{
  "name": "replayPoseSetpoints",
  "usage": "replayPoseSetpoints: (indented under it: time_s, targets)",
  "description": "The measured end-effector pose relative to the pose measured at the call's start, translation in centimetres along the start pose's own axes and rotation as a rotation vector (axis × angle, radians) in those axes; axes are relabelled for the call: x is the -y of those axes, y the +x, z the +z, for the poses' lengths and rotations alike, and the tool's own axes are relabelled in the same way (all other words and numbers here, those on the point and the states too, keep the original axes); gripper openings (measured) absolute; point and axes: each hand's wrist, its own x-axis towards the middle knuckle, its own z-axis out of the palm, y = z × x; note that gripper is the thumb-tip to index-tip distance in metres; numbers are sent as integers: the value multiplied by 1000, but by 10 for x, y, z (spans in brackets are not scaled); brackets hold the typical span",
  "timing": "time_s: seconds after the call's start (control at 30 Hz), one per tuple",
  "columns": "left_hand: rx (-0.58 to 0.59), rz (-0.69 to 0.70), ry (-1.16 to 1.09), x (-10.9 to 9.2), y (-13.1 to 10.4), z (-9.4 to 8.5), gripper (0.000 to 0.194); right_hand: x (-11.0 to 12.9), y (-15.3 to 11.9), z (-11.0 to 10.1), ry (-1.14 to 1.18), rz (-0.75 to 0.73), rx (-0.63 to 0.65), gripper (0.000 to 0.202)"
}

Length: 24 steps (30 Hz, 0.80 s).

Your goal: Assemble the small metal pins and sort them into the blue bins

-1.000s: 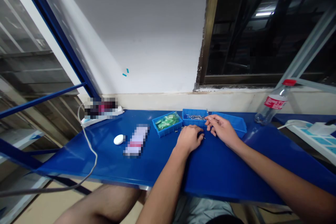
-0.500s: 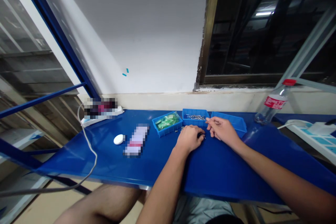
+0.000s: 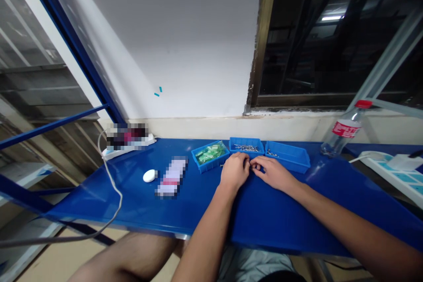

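Note:
My left hand (image 3: pixel 235 170) is closed, fingertips pinched together, just in front of the middle blue bin (image 3: pixel 246 140), which holds thin metal pieces (image 3: pixel 246 147). Close beside it, my right hand (image 3: pixel 269 171) has its fingers curled and pinched toward the left fingertips. Whatever lies between the fingers is too small to make out. Behind my right hand, the right blue bin (image 3: pixel 292 158) has a few small metal pieces at its left end. The left blue bin (image 3: pixel 205 168) contains green packets (image 3: pixel 210 152). A small metal piece (image 3: pixel 222 165) lies beside my left hand.
A clear bottle (image 3: pixel 343 134) with a red cap stands at the right back. On the blue table (image 3: pixel 132 198) are a white round object (image 3: pixel 149 176) and a blurred-out flat item (image 3: pixel 172 177). Power strips lie at both sides, and a cable hangs over the left edge.
My right hand has moved left and down from beside the middle bin to my left fingertips. My left hand has shifted slightly, and the right bin's left end is now uncovered.

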Motion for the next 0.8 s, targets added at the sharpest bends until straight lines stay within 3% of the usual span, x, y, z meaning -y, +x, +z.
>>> replayPoseSetpoints:
  time_s: [0.3, 0.47, 0.67, 0.8]
  targets:
    - [22, -12, 60, 0, -1, 0, 22, -5, 0, -3, -219, -58, 7, 21]
    - [-5, -5, 34, 1, -1, -1, 23, 3, 1, -3, -179, -19, -123, 25]
    - [56, 126, -68, 1, -1, 0, 37, 7, 3, -2, 216, 133, -320, 18]
    - [78, 153, -98, 2, 1, 1, 28, 3, 4, 1, 613, 274, -332, 18]
